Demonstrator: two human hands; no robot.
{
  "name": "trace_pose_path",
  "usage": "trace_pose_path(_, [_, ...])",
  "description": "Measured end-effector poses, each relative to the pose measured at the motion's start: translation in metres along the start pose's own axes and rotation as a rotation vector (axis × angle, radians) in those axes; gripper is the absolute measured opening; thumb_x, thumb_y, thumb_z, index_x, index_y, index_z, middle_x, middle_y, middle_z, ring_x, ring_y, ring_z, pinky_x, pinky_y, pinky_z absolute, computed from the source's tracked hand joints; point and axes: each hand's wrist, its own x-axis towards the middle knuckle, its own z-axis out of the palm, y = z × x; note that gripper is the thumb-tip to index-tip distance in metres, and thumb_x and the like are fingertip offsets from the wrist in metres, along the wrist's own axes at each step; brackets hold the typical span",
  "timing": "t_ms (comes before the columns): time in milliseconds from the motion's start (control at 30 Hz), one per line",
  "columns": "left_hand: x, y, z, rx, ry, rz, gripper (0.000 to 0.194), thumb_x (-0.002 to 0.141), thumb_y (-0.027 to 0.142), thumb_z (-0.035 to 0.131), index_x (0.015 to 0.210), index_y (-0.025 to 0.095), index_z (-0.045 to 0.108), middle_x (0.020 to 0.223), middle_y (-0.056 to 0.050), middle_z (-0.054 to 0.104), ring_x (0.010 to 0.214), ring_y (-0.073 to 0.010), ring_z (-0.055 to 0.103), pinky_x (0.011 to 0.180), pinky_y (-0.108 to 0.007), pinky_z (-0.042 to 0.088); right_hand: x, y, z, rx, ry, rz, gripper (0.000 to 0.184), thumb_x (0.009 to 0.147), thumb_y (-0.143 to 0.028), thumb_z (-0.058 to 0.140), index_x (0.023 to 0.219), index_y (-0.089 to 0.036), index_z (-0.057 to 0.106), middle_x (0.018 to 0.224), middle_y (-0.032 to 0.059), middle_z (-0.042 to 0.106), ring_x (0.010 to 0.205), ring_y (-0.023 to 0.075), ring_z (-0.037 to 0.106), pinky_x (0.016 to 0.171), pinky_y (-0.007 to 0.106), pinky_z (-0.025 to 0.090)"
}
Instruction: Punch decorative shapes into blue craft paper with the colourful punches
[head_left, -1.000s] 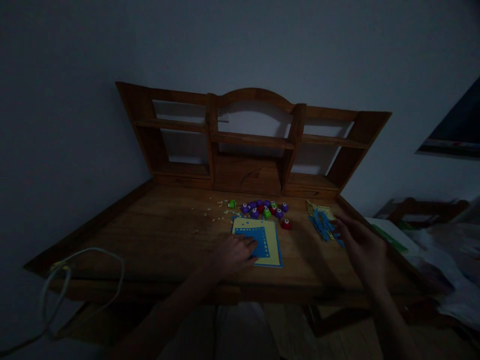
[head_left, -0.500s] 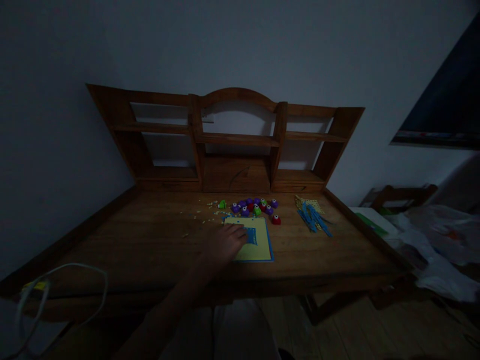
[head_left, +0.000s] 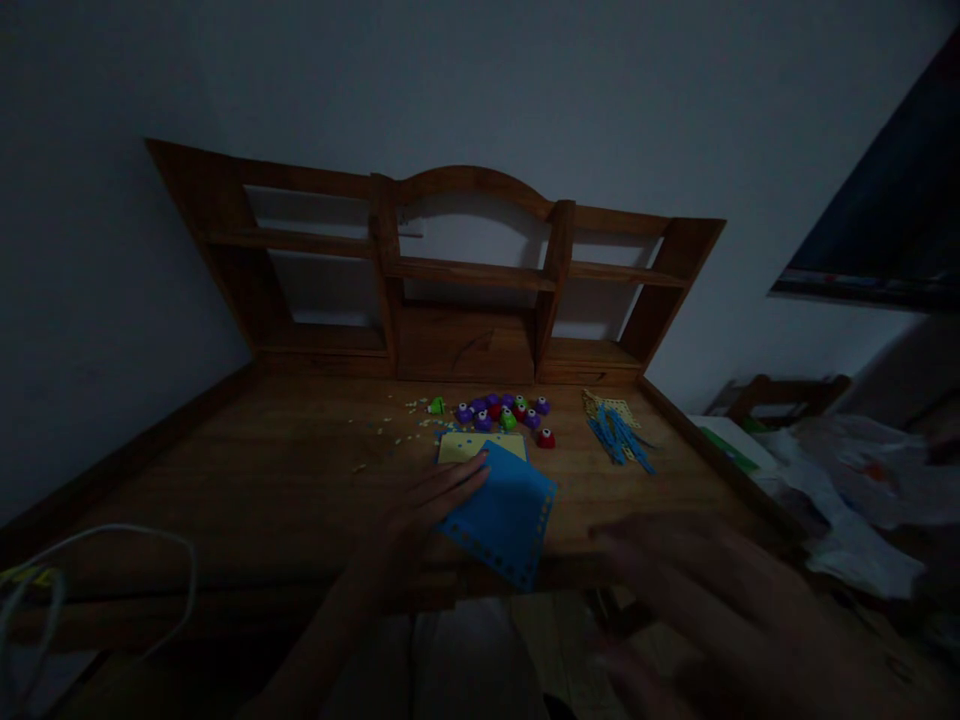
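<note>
Left hand (head_left: 429, 498) rests on the blue sheet (head_left: 504, 508), its grip unclear, at the front edge of the bench (head_left: 285, 480); two sheet sides look punched already, the far right one not. Right hand (head_left: 720, 590), blurred, hangs wide toward the right corner.

light: dim, bluish, source unseen | right grip (head_left: 720, 600): heavily blurred, outlines smeared | left grip (head_left: 442, 488): sharper, underlit | blue sheet (head_left: 510, 505) touching left grip: colour readable | table (head_left: 300, 470) underside, below left grip: deep shadow | shelf unit (head_left: 465, 270) beyond both grips: sides splayed, wide-angle stretch | corners: darkened
</note>
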Motion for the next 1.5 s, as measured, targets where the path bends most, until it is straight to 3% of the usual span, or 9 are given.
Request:
trace_pose_path(167, [0.006,-0.005,0.014,0.082,0.029,-0.050,0.060,0.083,0.002,0.039,0.140,0.019,0.034,0.138,-0.007,0.045,0.123,-0.0191,0.047,0.104,-0.038,0.041,0.012,0.034,0.065,-0.075,-0.211,-0.098,0.070,0.082,-0.047,0.061,0.141,-0.017,0.036,0.131,0.0134,0.052,0.120,0.0282,0.049,0.098,0.046,0.045])
trace_pose_path(300, [0.016,-0.008,0.026,0.077,0.037,-0.129,0.058,0.083,0.003,0.038,0.138,0.020,0.038,0.138,-0.006,0.045,0.123,-0.0180,0.047,0.105,-0.038,0.039,0.000,0.061,0.112,-0.117,-0.226,-0.107,0.053,0.090,-0.011,0.042,0.142,-0.020,0.035,0.135,0.0084,0.051,0.126,0.0213,0.045,0.107,0.043,0.036])
trace_pose_path(467, [0.013,-0.029,0.042,-0.032,0.132,-0.478,0.031,0.091,0.021,0.043,0.118,0.019,0.057,0.124,-0.009,0.057,0.113,-0.0212,0.053,0.100,-0.040,0.042,-0.010,0.086,0.150,-0.101,-0.248,0.110,0.061,0.078,-0.001,0.043,0.136,-0.018,0.045,0.131,0.0095,0.054,0.120,0.0218,0.052,0.103,0.041,0.040])
trace_pose_path(533, [0.007,-0.043,0.050,-0.173,0.063,-0.607,0.020,0.087,0.021,0.050,0.102,0.016,0.062,0.107,-0.009,0.063,0.100,-0.0214,0.060,0.090,-0.037,0.048,-0.013,0.092,0.160,-0.077,-0.325,0.210,0.059,0.075,0.001,0.043,0.130,-0.020,0.053,0.124,0.0084,0.061,0.111,0.0217,0.059,0.096,0.038,0.046])
trace_pose_path(667, [-0.001,-0.067,0.063,-0.447,-0.092,-0.651,0.015,0.076,0.015,0.059,0.091,0.016,0.061,0.091,-0.005,0.065,0.085,-0.0183,0.062,0.075,-0.029,0.050,-0.027,0.098,0.169,-0.013,-0.443,0.349,0.057,0.076,-0.001,0.044,0.128,-0.021,0.054,0.116,0.0085,0.065,0.097,0.0216,0.066,0.085,0.033,0.052])
trace_pose_path(967, [0.006,-0.071,0.064,-0.476,-0.131,-0.583,0.006,0.074,0.014,0.059,0.079,0.016,0.058,0.081,-0.001,0.061,0.079,-0.0166,0.058,0.068,-0.024,0.043,-0.039,0.099,0.174,0.007,-0.416,0.386,0.054,0.081,-0.005,0.044,0.132,-0.022,0.051,0.125,0.0075,0.060,0.107,0.0222,0.062,0.092,0.036,0.049])
trace_pose_path(1200, [0.000,-0.076,0.072,-0.535,-0.053,-0.605,0.012,0.070,0.013,0.059,0.081,0.017,0.054,0.076,0.000,0.059,0.073,-0.0150,0.057,0.066,-0.025,0.045,-0.040,0.099,0.174,0.069,-0.387,0.378,0.054,0.080,-0.005,0.043,0.131,-0.022,0.052,0.127,0.0058,0.058,0.111,0.0210,0.059,0.097,0.037,0.047])
trace_pose_path(1367, [-0.006,-0.107,0.049,-0.325,0.201,-0.805,0.013,0.072,0.017,0.055,0.084,0.017,0.055,0.080,-0.003,0.061,0.075,-0.0177,0.059,0.070,-0.029,0.049,-0.040,0.097,0.173,0.072,-0.363,0.372,0.057,0.078,-0.004,0.044,0.131,-0.021,0.051,0.126,0.0068,0.059,0.110,0.0209,0.060,0.096,0.037,0.047])
trace_pose_path(1500, [-0.001,-0.110,0.013,-0.134,0.238,-0.803,0.017,0.077,0.021,0.052,0.090,0.015,0.061,0.091,-0.005,0.065,0.083,-0.0202,0.060,0.076,-0.033,0.050,-0.039,0.097,0.173,0.060,-0.375,0.370,0.055,0.078,-0.004,0.044,0.130,-0.021,0.052,0.125,0.0067,0.060,0.109,0.0211,0.061,0.096,0.037,0.047])
